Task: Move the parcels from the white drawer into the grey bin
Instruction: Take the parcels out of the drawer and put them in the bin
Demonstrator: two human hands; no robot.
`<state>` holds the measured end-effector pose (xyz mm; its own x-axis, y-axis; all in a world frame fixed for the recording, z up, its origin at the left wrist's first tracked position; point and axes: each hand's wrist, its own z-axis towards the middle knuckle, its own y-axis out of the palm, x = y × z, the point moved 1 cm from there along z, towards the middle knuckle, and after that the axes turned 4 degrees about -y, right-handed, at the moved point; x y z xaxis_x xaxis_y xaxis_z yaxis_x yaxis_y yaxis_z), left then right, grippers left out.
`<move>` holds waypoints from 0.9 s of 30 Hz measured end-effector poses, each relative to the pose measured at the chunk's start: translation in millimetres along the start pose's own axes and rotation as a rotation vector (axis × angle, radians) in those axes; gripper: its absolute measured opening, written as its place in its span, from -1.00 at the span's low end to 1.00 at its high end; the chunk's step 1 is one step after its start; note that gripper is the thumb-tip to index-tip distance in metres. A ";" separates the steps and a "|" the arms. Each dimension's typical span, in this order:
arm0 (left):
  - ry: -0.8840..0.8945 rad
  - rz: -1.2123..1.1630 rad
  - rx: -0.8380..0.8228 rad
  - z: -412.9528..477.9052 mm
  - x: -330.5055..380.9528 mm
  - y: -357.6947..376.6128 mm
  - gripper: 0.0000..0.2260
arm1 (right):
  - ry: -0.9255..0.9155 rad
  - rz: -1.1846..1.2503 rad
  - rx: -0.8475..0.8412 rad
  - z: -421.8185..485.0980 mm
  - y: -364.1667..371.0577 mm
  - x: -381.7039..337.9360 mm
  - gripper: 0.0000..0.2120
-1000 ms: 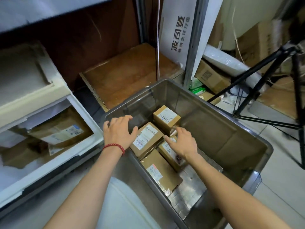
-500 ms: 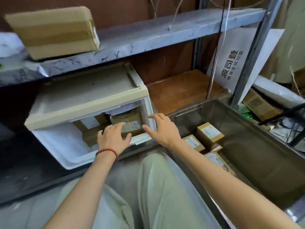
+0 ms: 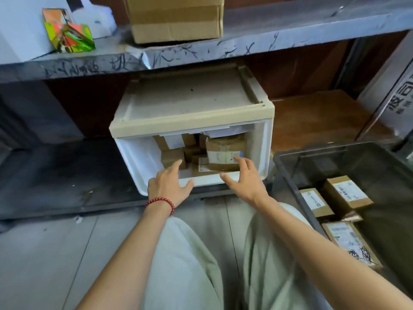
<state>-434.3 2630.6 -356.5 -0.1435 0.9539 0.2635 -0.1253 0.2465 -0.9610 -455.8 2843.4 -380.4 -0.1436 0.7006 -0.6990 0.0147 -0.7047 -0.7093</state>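
The white drawer (image 3: 143, 162) stands pulled out under a grey shelf, with several brown cardboard parcels inside; the largest parcel (image 3: 223, 151) leans at its right. My left hand (image 3: 167, 184), with a red bead bracelet, hovers over the drawer's front rim, fingers spread and empty. My right hand (image 3: 242, 180) reaches over the rim just in front of the large parcel, fingers spread, holding nothing. The grey bin (image 3: 288, 173) sits on the floor at the right and holds three labelled parcels (image 3: 346, 193).
A large cardboard box (image 3: 176, 19) and a colourful carton (image 3: 69, 34) rest on the scratched grey shelf (image 3: 290, 34) above the drawer. A brown board (image 3: 317, 117) lies behind the bin. My knees in pale trousers (image 3: 185, 260) fill the foreground.
Both hands left the bin and its parcels and swung left to the drawer's front opening. The view followed from the bin to the drawer.
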 end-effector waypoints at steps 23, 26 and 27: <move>-0.082 -0.187 -0.128 113.7 35.8 98.5 -0.31 | 0.237 0.288 0.150 90.2 32.0 65.2 -0.20; -0.099 -0.188 -0.142 120.0 40.7 106.6 -0.32 | 0.225 0.315 0.141 97.2 38.0 69.9 -0.27; -0.106 -0.213 -0.162 122.4 42.7 109.5 -0.31 | 0.228 0.318 0.128 99.2 39.5 71.6 -0.27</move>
<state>-574.3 2677.4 -440.1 -0.2333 0.8566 0.4602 -0.0061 0.4719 -0.8816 -563.6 2854.5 -449.5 0.0710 0.4427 -0.8938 -0.1021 -0.8882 -0.4480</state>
